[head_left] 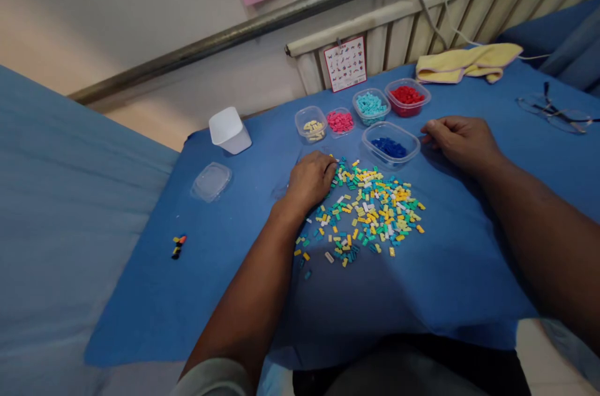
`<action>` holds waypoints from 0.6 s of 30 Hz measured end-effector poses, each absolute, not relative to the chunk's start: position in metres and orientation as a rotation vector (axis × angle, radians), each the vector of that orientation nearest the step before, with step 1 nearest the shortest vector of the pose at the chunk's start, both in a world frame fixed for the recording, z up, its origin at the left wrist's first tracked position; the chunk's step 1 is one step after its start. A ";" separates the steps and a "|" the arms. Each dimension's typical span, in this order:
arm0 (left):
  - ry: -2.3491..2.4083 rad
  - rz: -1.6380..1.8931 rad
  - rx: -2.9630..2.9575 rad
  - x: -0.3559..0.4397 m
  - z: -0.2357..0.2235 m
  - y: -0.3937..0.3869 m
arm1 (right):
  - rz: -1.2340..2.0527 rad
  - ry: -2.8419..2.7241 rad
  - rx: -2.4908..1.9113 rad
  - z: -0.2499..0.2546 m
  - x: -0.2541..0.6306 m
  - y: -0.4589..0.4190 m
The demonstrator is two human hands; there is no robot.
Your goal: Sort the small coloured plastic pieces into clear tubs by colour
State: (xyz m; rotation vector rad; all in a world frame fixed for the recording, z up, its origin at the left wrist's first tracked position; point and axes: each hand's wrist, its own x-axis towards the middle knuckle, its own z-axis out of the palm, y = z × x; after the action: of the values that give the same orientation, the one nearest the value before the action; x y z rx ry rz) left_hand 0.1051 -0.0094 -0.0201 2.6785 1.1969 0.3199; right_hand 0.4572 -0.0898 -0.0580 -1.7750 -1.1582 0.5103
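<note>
Small toy building bricks (375, 212) in yellow, teal, green and white lie in a loose, spread-out pile on the blue cloth. At the pile's upper left edge rests my left hand (312, 178), its fingers curled down; whatever is under the fingertips is hidden. My right hand (464, 143) is closed just right of a clear tub with dark blue bricks (390, 147), thumb and fingers together near its rim. I cannot make out anything in that pinch. Behind stand tubs of cream bricks (314, 128), pink bricks (340, 122), light blue bricks (370, 105) and red bricks (407, 95).
On the left are a white container (230, 130), a clear lid (212, 182) and a small assembled brick figure (178, 246). A picture card (345, 65) leans against the radiator (398, 40). A yellow cloth (464, 63) and glasses (557, 110) lie at the right.
</note>
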 end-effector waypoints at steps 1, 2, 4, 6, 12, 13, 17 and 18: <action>1.190 0.282 2.705 0.108 -0.020 -0.009 | 0.511 -1.155 -1.780 -0.058 0.457 -0.090; 1.180 0.238 2.724 0.110 -0.019 -0.008 | 0.513 -1.152 -1.784 -0.058 0.458 -0.089; 1.150 0.162 2.739 0.112 -0.015 -0.008 | 0.520 -1.149 -1.789 -0.059 0.458 -0.089; 1.102 0.112 2.744 0.112 -0.010 -0.008 | 0.519 -1.148 -1.794 -0.058 0.458 -0.089; 1.024 0.053 2.778 0.109 0.001 -0.012 | 0.511 -1.155 -1.785 -0.057 0.456 -0.089; 1.030 0.046 2.778 0.109 0.002 -0.012 | 0.512 -1.158 -1.783 -0.056 0.456 -0.089; 1.062 -0.002 2.781 0.112 0.005 -0.015 | 0.515 -1.153 -1.797 -0.054 0.454 -0.090; 1.071 -0.017 2.784 0.113 0.006 -0.016 | 0.519 -1.150 -1.802 -0.053 0.454 -0.090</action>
State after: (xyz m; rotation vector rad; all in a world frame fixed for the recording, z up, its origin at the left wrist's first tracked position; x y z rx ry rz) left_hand 0.1133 -0.0160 0.0056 2.7835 1.0712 -0.0173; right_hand 0.4541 -0.0900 -0.0534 -1.8018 -1.1504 0.5193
